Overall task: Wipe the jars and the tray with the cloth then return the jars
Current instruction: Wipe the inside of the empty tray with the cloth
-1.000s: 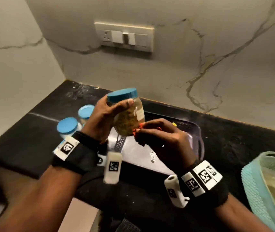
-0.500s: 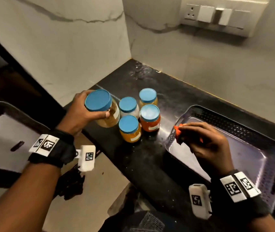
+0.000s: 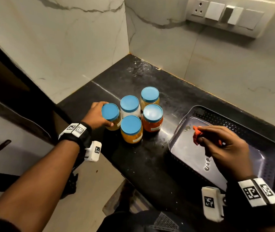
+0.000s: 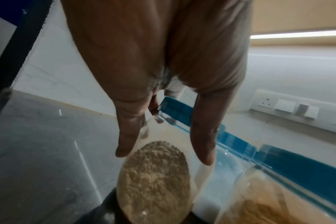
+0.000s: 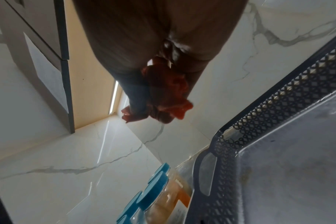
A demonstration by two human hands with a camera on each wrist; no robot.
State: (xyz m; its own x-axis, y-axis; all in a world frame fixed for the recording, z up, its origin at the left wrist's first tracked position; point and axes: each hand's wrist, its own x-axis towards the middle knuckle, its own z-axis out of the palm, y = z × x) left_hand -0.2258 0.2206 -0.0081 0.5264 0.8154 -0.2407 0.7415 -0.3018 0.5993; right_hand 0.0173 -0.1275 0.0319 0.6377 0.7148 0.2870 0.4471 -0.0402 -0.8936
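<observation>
From the head view, five blue-lidded jars stand in a tight cluster on the black counter (image 3: 143,164), left of the dark perforated tray (image 3: 267,158). The left hand (image 3: 96,116) wraps its fingers around the nearest-left jar (image 3: 110,114), the one with pale beige powder; whether it rests on the counter or sits just above it cannot be told here. Beside it are a white-filled jar (image 3: 129,104), a yellow-filled jar (image 3: 149,96), an orange-red jar (image 3: 152,117) and an amber jar (image 3: 131,128), all upright and touching or nearly touching. The left wrist view shows what the head view hides: the fingers (image 4: 203,136) lie down the clear side of the powder jar (image 4: 155,178), below its ribbed blue lid, with the neighbouring jars pressed close on the right. The right hand (image 3: 223,148) hovers over the tray's left part, fingers curled on a bunched orange-red cloth (image 3: 196,135). The right wrist view makes that grip plainer, with the cloth (image 5: 163,97) wadded between thumb and fingers, held above the tray's lattice wall (image 5: 278,106) and not touching the floor of the tray. A switch panel (image 3: 230,14) sits on the marble wall behind.
</observation>
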